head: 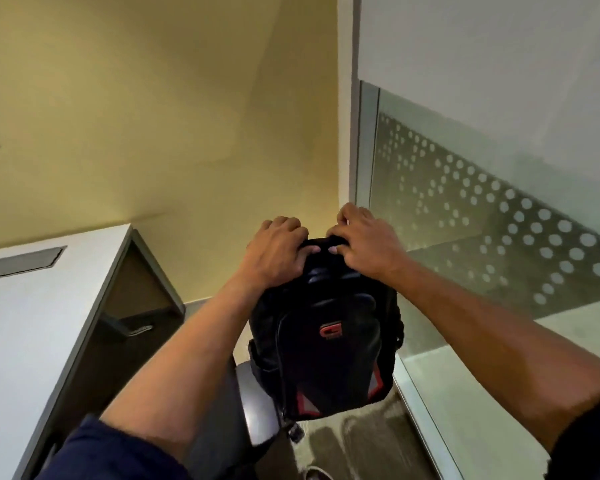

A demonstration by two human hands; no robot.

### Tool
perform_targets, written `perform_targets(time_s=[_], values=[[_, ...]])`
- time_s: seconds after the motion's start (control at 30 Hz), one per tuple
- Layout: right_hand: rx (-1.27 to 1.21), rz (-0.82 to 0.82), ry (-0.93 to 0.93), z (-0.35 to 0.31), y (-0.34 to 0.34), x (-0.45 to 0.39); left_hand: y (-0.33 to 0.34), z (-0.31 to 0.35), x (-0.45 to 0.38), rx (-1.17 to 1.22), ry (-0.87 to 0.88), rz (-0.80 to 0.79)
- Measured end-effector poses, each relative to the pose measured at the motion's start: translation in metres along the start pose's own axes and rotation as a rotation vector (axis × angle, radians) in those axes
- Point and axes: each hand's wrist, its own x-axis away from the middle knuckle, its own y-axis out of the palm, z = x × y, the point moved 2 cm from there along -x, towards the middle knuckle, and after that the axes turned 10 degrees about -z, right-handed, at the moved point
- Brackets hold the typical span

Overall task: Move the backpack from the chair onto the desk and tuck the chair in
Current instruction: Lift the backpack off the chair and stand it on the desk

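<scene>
1. Two bare hands grip the top of a black backpack [326,341], seen from a head-worn camera looking down.
2. The backpack is dark and glossy, with a small red logo badge at the middle of its front panel and red trim with grey reflective strips along its lower edge. A curved zipper line outlines the front pocket.
3. The backpack hangs upright, its base just above the dark seat of a chair [253,403], which shows below and to the left of the backpack. Whether the base touches the seat cannot be told.
4. The left hand [274,252] clenches the backpack's top from the left, knuckles up, fingers curled over the top edge and thumb tip showing on the near side.
5. The right hand [364,240] clenches the same top edge from the right, fingers wrapped over the top, thumb tip beside the left thumb.
6. Both forearms reach forward and converge on the backpack; dark blue sleeves [118,448] are pushed up to the elbows.
7. A white desk [32,323] stands to the left of the backpack, apart from it, against a yellow wall.
8. A frosted glass partition [499,237] with a dotted pattern stands to the right of the backpack.
</scene>
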Motion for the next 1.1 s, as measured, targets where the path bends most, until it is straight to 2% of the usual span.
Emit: perform_targets(time_s=[0.2, 0.27, 0.37, 0.47, 0.6, 0.67, 0.83, 0.93, 1.1], values=[[0.081, 0.0, -0.082, -0.011, 0.005, -0.106, 0.037, -0.088, -0.001, 0.243, -0.198, 0.155], [0.089, -0.021, -0.134, -0.03, 0.022, -0.188, 0.063, -0.156, -0.003, 0.323, -0.367, 0.148], [0.121, -0.005, -0.159, -0.033, 0.014, -0.225, 0.067, -0.183, -0.009, 0.354, -0.442, 0.137], [0.128, 0.023, -0.13, -0.027, 0.013, -0.225, 0.067, -0.183, -0.017, 0.36, -0.43, 0.121], [0.094, 0.09, -0.12, -0.018, 0.011, -0.238, 0.064, -0.19, -0.029, 0.234, -0.407, 0.084], [0.077, 0.112, -0.162, -0.02, 0.013, -0.273, 0.062, -0.21, -0.041, 0.204, -0.461, 0.083], [-0.005, 0.053, -0.208, -0.006, 0.035, -0.359, 0.069, -0.246, -0.077, 0.189, -0.571, 0.053], [-0.098, -0.05, -0.218, 0.008, 0.051, -0.416, 0.077, -0.268, -0.104, 0.176, -0.591, 0.026], [-0.207, -0.141, -0.354, 0.026, 0.069, -0.516, 0.081, -0.328, -0.151, -0.022, -0.614, 0.02]])
